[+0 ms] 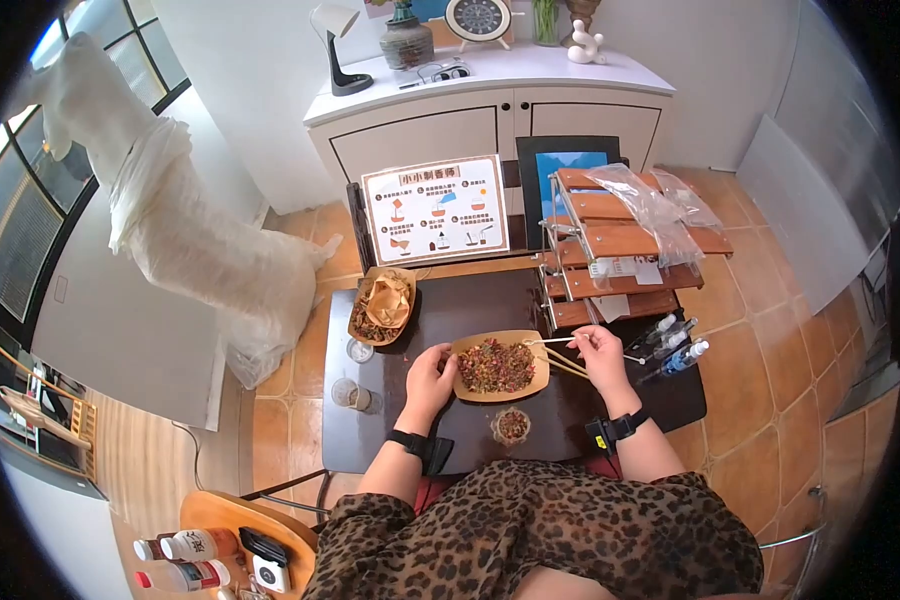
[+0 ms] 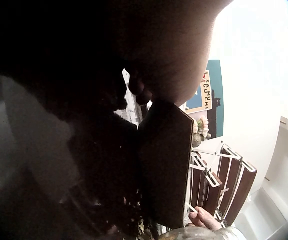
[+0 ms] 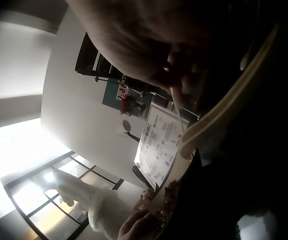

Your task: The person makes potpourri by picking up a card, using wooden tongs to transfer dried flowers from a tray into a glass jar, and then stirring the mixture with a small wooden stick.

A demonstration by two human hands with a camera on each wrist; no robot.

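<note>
A boat-shaped brown paper tray (image 1: 498,394) filled with dried petals and herbs (image 1: 496,365) lies on the dark table. My left hand (image 1: 432,380) holds its left end, thumb toward me. At the tray's right end, my right hand (image 1: 602,357) pinches a thin white stick (image 1: 550,341), whose rounded tip reaches over the rim. The same stick (image 3: 176,107) slants down from the fingers in the right wrist view. Pale wooden tongs (image 1: 568,367) lean against the tray's right side. Nearer me stands a small clear cup (image 1: 511,427) of the same dried mix.
Another paper tray (image 1: 411,290) holds brown dried material and a crumpled paper cup. Small glass jars (image 1: 351,393) stand at the left. Spray bottles (image 1: 686,356) and a stacked wooden rack (image 1: 620,240) occupy the right. A printed instruction board (image 1: 436,210) stands behind.
</note>
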